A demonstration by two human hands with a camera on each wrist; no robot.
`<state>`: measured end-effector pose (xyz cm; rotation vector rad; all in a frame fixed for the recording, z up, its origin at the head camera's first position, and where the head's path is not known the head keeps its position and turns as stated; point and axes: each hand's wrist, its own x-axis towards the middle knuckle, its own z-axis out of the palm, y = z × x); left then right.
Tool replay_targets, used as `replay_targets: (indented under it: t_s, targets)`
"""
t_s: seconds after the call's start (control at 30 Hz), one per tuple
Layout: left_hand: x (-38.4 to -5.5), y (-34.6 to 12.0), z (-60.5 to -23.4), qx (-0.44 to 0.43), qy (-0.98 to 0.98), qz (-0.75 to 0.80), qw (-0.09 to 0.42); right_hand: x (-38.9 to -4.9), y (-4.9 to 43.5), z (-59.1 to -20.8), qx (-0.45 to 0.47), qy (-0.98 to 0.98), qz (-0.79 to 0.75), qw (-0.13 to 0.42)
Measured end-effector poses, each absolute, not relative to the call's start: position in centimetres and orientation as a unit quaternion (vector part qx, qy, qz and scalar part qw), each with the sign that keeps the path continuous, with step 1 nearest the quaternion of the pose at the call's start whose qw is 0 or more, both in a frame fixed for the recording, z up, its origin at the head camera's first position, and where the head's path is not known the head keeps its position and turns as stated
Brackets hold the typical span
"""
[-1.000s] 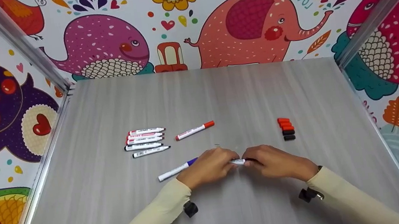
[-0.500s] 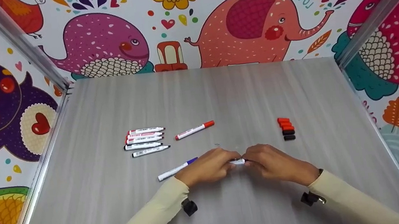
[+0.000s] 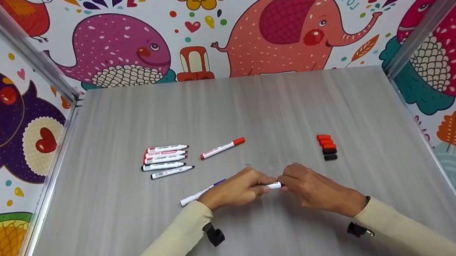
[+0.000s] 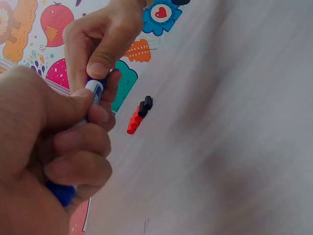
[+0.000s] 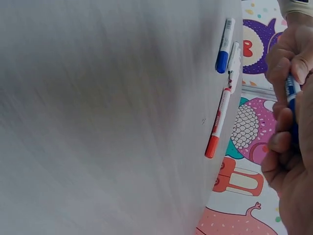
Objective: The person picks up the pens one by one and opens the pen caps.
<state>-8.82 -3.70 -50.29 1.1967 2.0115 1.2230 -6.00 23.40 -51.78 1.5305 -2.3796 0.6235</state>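
Observation:
Held between both hands is a blue marker (image 3: pixel 274 186) with a white barrel, lying roughly level above the table in the head view. My left hand (image 3: pixel 236 190) grips its barrel, and the blue tail end (image 4: pixel 62 193) pokes out below the curled fingers in the left wrist view. Thumb and fingers of my right hand (image 3: pixel 317 186) pinch the blue cap end (image 5: pixel 293 115), mostly covered by them. Just left of my left hand lies another blue-capped marker (image 3: pixel 197 195), partly hidden behind that hand.
Several uncapped red and black markers (image 3: pixel 167 159) lie in a row at the left. A red-capped marker (image 3: pixel 223 149) rests beyond my left hand. Loose red and black caps (image 3: pixel 327 147) form a column at the right. Printed walls and metal posts (image 3: pixel 424 9) border the grey table (image 3: pixel 252 111).
Both hands keep hold of the marker, with small shifts of the wrists and of the right-hand fingers. The barrel's printed side has turned partly out of sight. Things on the table stay put.

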Motion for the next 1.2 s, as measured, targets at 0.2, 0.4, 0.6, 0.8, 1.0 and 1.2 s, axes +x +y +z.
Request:
replay_targets:
  t_s: [0.2, 0.4, 0.6, 0.8, 1.0, 1.2]
  targets:
    - [-8.5, -5.6, -50.3, 0.364, 0.703, 0.532, 0.301, -6.3, 24.6, -50.9, 0.529, -0.807, 0.229, 0.126]
    - [-8.5, -6.5, -49.9, 0.307, 0.744, 0.538, 0.252, -6.5, 25.4, -51.2, 0.505, -0.824, 0.221, 0.131]
    - [-8.4, -6.7, -50.1, 0.294, 0.763, 0.520, 0.246, -6.5, 25.5, -51.6, 0.496, -0.829, 0.220, 0.133]
    - [-8.4, -7.1, -50.6, 0.295, 0.775, 0.508, 0.234, -6.5, 25.8, -51.9, 0.492, -0.832, 0.217, 0.134]
    - [-8.5, -7.7, -51.0, 0.296, 0.788, 0.499, 0.205, -6.5, 26.3, -52.2, 0.467, -0.842, 0.223, 0.150]
    - [-8.5, -8.0, -51.2, 0.276, 0.787, 0.518, 0.189, -6.7, 26.7, -52.3, 0.445, -0.848, 0.239, 0.158]
